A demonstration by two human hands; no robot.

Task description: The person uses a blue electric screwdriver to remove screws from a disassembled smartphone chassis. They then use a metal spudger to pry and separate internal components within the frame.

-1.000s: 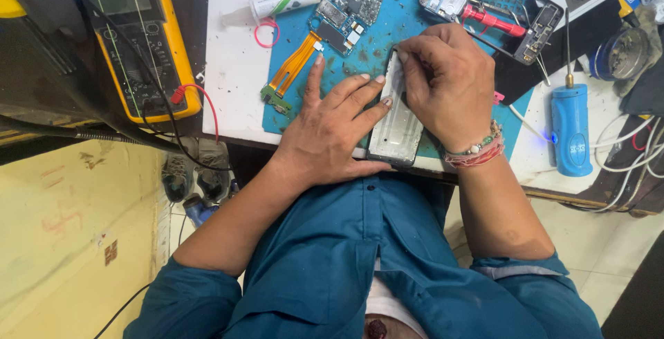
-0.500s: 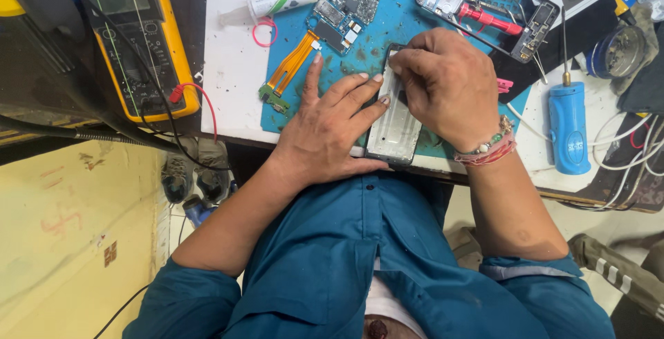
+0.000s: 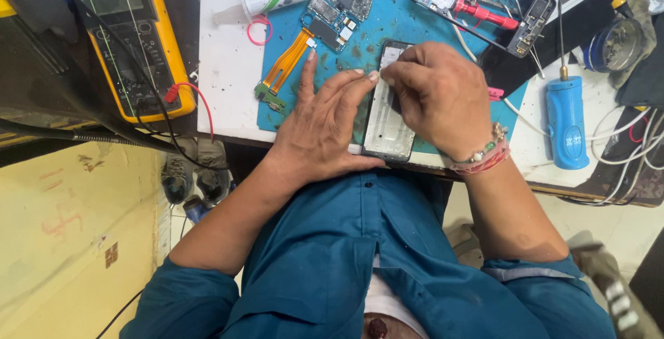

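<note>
Silver phone frame (image 3: 387, 128) lies at frame centre on the blue mat (image 3: 387, 28). Left hand (image 3: 321, 128) stays flat, steadying it. Right hand (image 3: 439, 97) has shifted fingertips to the frame's top edge, pinching there; disassembly work continues.

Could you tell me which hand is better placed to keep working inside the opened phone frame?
The right hand: its fingertips are pinched at the top of the phone frame. The left hand lies flat beside it, steadying its edge on the blue mat.
</note>
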